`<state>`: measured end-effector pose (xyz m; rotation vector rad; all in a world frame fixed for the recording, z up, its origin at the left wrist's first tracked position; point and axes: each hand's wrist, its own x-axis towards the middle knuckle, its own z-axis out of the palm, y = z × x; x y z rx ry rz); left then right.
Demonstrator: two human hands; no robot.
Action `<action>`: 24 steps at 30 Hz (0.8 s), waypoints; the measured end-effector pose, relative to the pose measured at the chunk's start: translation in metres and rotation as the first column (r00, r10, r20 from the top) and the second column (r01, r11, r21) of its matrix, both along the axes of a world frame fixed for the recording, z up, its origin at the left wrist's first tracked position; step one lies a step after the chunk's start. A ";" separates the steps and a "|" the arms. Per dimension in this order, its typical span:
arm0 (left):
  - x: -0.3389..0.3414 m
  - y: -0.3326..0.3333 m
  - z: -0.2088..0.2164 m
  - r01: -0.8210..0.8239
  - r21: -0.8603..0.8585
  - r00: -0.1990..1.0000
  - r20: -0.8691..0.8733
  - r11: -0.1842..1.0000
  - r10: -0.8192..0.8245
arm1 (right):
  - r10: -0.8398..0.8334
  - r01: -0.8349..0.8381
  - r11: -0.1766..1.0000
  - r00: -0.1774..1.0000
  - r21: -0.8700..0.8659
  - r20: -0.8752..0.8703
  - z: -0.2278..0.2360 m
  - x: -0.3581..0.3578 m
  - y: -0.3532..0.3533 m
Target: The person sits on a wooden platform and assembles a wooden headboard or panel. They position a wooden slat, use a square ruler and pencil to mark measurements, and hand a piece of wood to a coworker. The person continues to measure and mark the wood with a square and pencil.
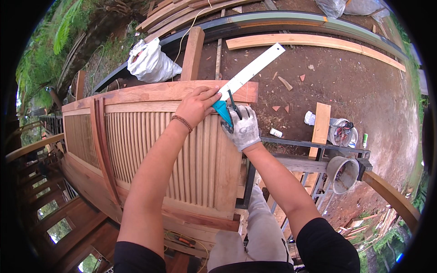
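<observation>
My left hand (200,103), bare with a beaded bracelet, presses its fingers together on a try square near the end of a reddish wooden rail (154,92). The try square has a teal stock (222,112) and a pale blade (255,67), which slants over the rail and sticks out past its far edge. In my right hand (243,127), wearing a grey-white work glove, a dark pencil (231,98) stands upright beside the blade. Both hands are close together at the rail's right end. Below them lies a slatted wooden panel (150,145) with a frame.
A white sack (150,63) and an upright timber post (193,53) stand beyond the rail. Long boards (314,42) lie on the dirt. To the right are a dark metal frame (300,144), buckets (342,175) and a loose plank (321,123). An orange-handled tool (185,240) lies below the panel.
</observation>
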<state>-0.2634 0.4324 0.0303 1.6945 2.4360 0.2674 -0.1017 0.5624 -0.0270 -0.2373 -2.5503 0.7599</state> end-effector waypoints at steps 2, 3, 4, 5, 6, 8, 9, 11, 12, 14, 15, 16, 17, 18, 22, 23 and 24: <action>0.001 0.002 0.002 -0.008 -0.006 1.000 0.007 1.000 0.008 | -0.002 0.002 1.000 1.000 0.012 0.001 0.000 0.000 0.001; 0.002 0.003 0.004 -0.008 -0.009 1.000 0.008 1.000 0.008 | -0.006 0.006 1.000 1.000 0.014 -0.004 0.000 0.001 0.001; 0.002 0.002 0.004 -0.010 -0.013 1.000 0.006 1.000 0.010 | -0.008 0.008 1.000 1.000 0.015 -0.011 0.000 0.000 0.000; 0.002 0.002 0.003 -0.009 -0.004 1.000 0.010 1.000 0.009 | -0.006 0.006 1.000 1.000 0.015 -0.015 -0.001 0.000 0.001; 0.002 0.003 0.002 -0.008 0.004 1.000 0.013 1.000 0.008 | -0.004 0.004 1.000 1.000 0.014 -0.020 -0.001 0.000 0.002; 0.002 0.001 0.003 -0.012 0.005 1.000 0.014 1.000 0.012 | 0.000 0.000 1.000 1.000 0.006 -0.028 0.002 -0.002 0.002; 0.002 0.000 0.003 -0.014 0.000 1.000 0.013 1.000 0.014 | 0.001 -0.001 1.000 1.000 0.000 -0.029 0.005 -0.002 0.001; 0.003 0.002 0.004 -0.014 0.000 1.000 0.013 1.000 0.014 | 0.001 -0.001 1.000 0.999 0.003 -0.040 0.004 -0.001 0.003; 0.003 0.002 0.004 -0.014 0.002 1.000 0.010 1.000 0.014 | 0.003 -0.003 1.000 0.999 0.006 -0.052 0.002 -0.001 0.003; 0.003 0.001 0.004 -0.018 0.012 1.000 0.013 1.000 0.017 | 0.008 -0.008 1.000 0.998 0.003 -0.064 0.002 -0.003 0.003; 0.003 0.001 0.004 -0.020 0.022 1.000 0.018 1.000 0.019 | 0.010 -0.010 1.000 0.998 -0.004 -0.064 0.003 -0.002 0.004; 0.003 0.001 0.004 -0.021 0.030 1.000 0.024 0.999 0.021 | 0.010 -0.011 1.000 0.998 -0.011 -0.063 0.004 -0.002 0.004; 0.003 0.001 0.003 -0.023 0.032 0.999 0.029 0.999 0.022 | 0.009 -0.010 1.000 0.997 -0.010 -0.074 0.003 -0.002 0.004; 0.003 0.001 0.003 -0.024 0.033 0.999 0.034 0.999 0.023 | 0.008 -0.009 1.000 0.996 -0.009 -0.085 0.002 -0.002 0.004; 0.002 0.002 0.004 0.004 -0.002 1.000 -0.009 1.000 -0.004 | 0.015 -0.017 1.000 0.996 -0.021 -0.092 0.002 -0.003 0.004; 0.002 0.002 0.004 -0.001 0.001 1.000 0.000 1.000 0.001 | 0.014 -0.017 0.999 0.998 -0.038 -0.065 0.002 -0.002 0.004; 0.002 0.002 0.004 -0.007 0.003 1.000 0.008 1.000 0.007 | 0.014 -0.016 0.998 0.999 -0.055 -0.038 0.001 -0.001 0.003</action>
